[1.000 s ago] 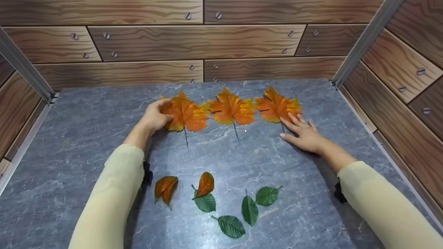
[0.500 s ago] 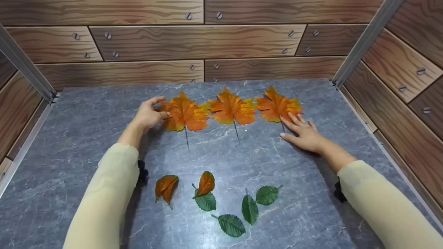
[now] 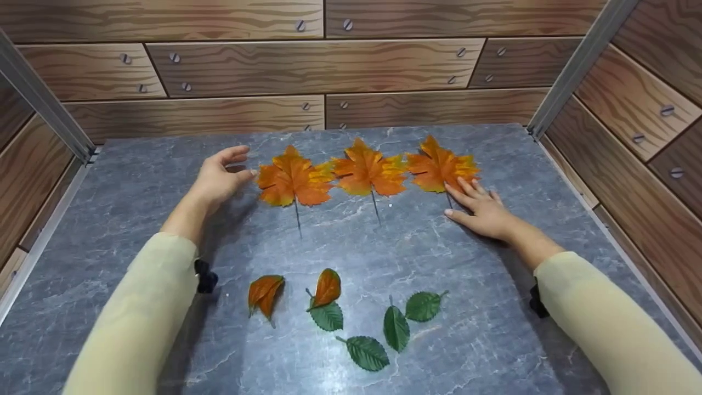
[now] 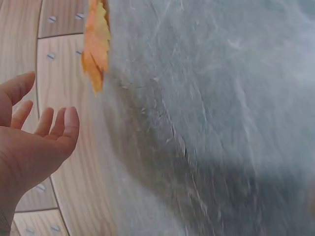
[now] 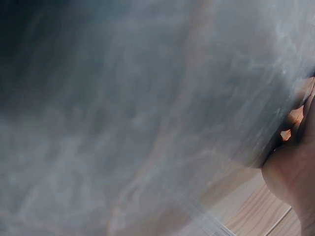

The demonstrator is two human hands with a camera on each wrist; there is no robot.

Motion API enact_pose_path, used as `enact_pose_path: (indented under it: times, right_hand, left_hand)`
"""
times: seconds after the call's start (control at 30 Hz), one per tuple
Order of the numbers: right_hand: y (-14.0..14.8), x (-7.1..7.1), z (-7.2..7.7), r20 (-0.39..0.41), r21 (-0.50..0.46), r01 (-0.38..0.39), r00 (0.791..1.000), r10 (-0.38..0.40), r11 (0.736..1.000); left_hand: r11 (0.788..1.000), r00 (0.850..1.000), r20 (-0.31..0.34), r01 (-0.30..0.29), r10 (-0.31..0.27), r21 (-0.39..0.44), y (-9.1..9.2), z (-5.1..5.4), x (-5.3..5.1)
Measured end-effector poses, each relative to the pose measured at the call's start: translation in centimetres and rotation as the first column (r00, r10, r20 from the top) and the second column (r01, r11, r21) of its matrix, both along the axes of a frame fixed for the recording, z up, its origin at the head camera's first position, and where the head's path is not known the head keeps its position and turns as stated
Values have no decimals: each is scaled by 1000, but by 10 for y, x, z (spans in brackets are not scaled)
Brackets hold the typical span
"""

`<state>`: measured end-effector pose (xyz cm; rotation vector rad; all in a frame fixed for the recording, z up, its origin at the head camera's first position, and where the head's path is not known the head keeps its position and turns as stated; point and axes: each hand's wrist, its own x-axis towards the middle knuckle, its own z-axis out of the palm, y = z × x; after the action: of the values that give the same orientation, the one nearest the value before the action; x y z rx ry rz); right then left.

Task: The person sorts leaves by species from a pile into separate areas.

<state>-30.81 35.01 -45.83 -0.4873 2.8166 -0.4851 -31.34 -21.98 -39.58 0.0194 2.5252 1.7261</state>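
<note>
Three orange maple leaves lie in a row across the far part of the table: a left maple leaf [image 3: 294, 178], a middle maple leaf [image 3: 368, 170] and a right maple leaf [image 3: 436, 164], stems toward me. My left hand [image 3: 219, 178] is just left of the left leaf, apart from it and holding nothing, its fingers loosely bent. In the left wrist view that hand [image 4: 39, 137] shows palm and fingers, with a maple leaf's edge [image 4: 96, 46] beyond. My right hand [image 3: 482, 214] rests with spread fingers on the right leaf's lower edge and the table beside it.
Closer to me on the grey marbled table [image 3: 137, 219] lie folded orange-brown leaves [image 3: 266, 293], an orange-brown leaf [image 3: 327, 286] over a green leaf [image 3: 327, 316], and more green leaves [image 3: 367, 353]. Wood-patterned walls [image 3: 307, 66] enclose the back and sides.
My left hand has let go of the left maple leaf's edge and drawn away to the left. The right hand stays in place on the right leaf.
</note>
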Motion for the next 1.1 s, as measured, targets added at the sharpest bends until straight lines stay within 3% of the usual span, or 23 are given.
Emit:
enact_pose_path:
  times: [0.13,0.27,0.37,0.47,0.57,0.67,0.8,1.1]
  right_hand:
    - [1,-1,0,5,-1,3,1000,-3,1000]
    - [2,0,1,8,0,1,1000,-1,1000]
    - [1,0,0,4,-3,-2,1000,2,1000]
    - [0,0,0,1,-1,-5,1000,5,1000]
    - [0,0,0,-2,0,-7,1000,7,1000]
    - [-1,-1,1,-1,-1,-5,1000,5,1000]
    - [0,-1,2,4,3,0,1000,0,1000]
    - [-1,0,2,18,-5,-3,1000,3,1000]
  left_hand:
    - [997,998,-6,69,-69,22,0,4,16]
    - [984,985,23,172,-174,41,2,3,39]
    - [962,961,55,270,-272,40,3,0,58]
    - [928,925,89,372,-370,-13,1,-2,78]
    - [897,895,126,438,-428,-64,-5,-2,99]
    - [881,879,167,464,-446,-91,-13,-4,116]
    - [870,872,192,477,-451,-122,-17,-10,134]
    - [847,856,215,505,-469,-163,-5,-17,154]
